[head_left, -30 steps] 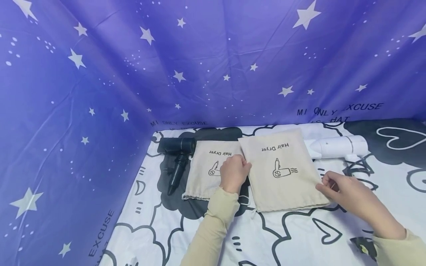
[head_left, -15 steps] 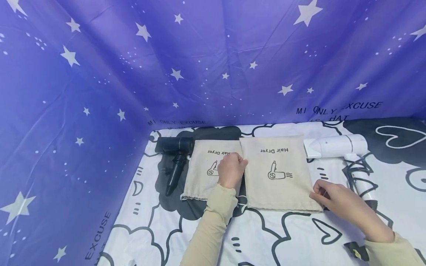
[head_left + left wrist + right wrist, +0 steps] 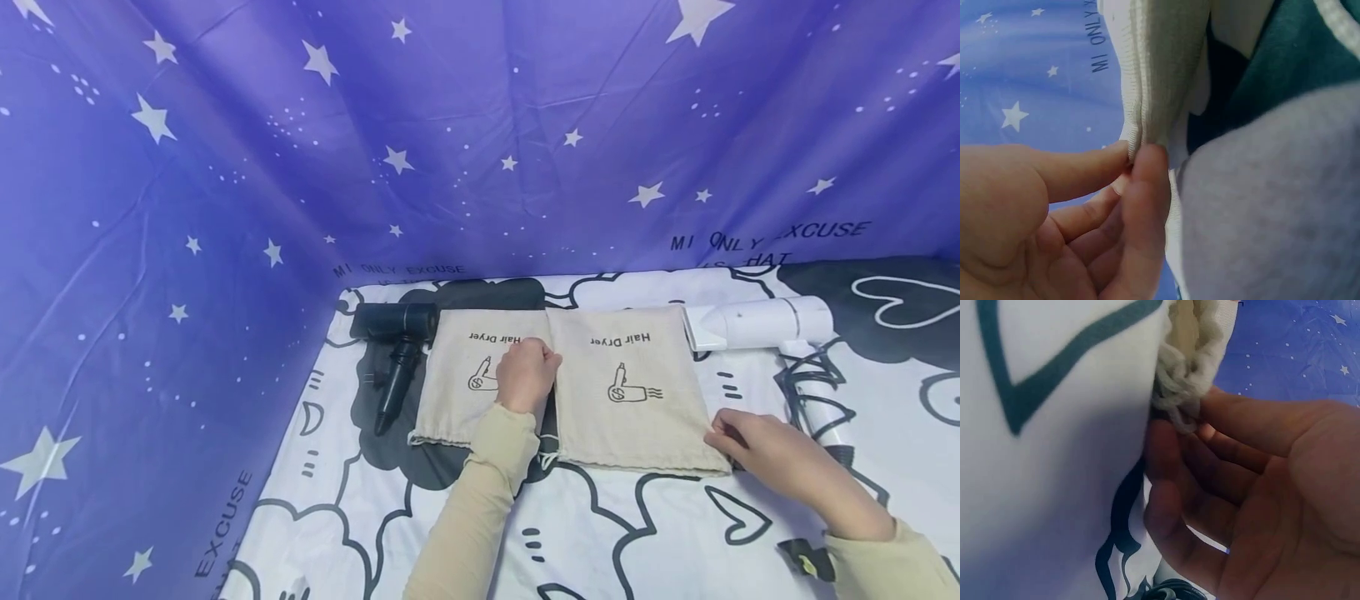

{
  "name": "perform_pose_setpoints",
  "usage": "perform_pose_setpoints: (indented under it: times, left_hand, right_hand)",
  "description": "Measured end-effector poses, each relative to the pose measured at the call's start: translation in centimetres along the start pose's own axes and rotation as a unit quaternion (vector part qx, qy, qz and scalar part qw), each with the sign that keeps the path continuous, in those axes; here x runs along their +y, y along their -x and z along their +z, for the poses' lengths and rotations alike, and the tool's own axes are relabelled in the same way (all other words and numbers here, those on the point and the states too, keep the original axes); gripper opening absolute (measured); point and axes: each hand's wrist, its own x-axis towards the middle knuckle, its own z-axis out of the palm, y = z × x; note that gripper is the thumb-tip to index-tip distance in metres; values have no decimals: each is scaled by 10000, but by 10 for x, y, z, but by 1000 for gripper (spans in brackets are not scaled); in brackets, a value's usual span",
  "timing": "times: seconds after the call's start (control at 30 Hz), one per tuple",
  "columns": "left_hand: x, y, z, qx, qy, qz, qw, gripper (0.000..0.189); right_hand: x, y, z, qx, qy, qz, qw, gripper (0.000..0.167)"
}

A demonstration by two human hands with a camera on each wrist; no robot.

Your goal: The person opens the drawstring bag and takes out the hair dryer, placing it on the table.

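Observation:
A beige cloth drawstring bag [image 3: 633, 433], printed "Hair Dryer" upside down with a dryer drawing, lies flat on the patterned cloth. My left hand [image 3: 522, 377] pinches its left edge between thumb and fingers, as the left wrist view shows on the bag's seam [image 3: 1154, 81]. At the lower right side, my right hand [image 3: 780, 462] pinches the edge beside the gathered opening, where a loop of drawstring [image 3: 1175, 394] hangs. A second beige bag [image 3: 453, 400] with the same print lies directly to the left, partly covered by my left hand.
A black hair dryer [image 3: 397, 325] lies left of the bags. To the right lies a white hair dryer [image 3: 772, 325] with a dark cord wound round its handle. A starry purple curtain [image 3: 480, 125] rises behind and at the left.
The right-hand bag has come down from a tilted, slightly raised position and lies straight beside the other bag. My right hand has moved a little left and nearer with its edge.

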Motion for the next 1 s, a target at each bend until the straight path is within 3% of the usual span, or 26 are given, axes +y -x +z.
perform_pose_setpoints:
  times: [0.13,0.37,0.5,0.67,0.8,1.0]
  left_hand:
    - [-2,-1,2,-177,-60,-111,9998,31]
    - [-1,0,1,-329,92,-34,9994,13]
    - [-2,-4,-2,-442,-283,110,9986,25]
    - [-9,-15,-8,-537,-780,-129,9954,31]
    - [-17,-19,-7,-618,-723,-218,9952,35]
    - [-22,-14,-8,-646,-515,-92,9965,34]
  right_hand:
    - [0,2,-2,-59,-5,75,10000,21]
    - [3,-2,-9,278,-35,234,9993,15]
    - [5,-5,-7,199,5,238,9995,16]
    - [6,-5,-4,135,-12,288,9995,16]
    - [5,-4,-2,200,6,274,9994,15]
    - [4,-3,1,278,-31,174,9995,11]
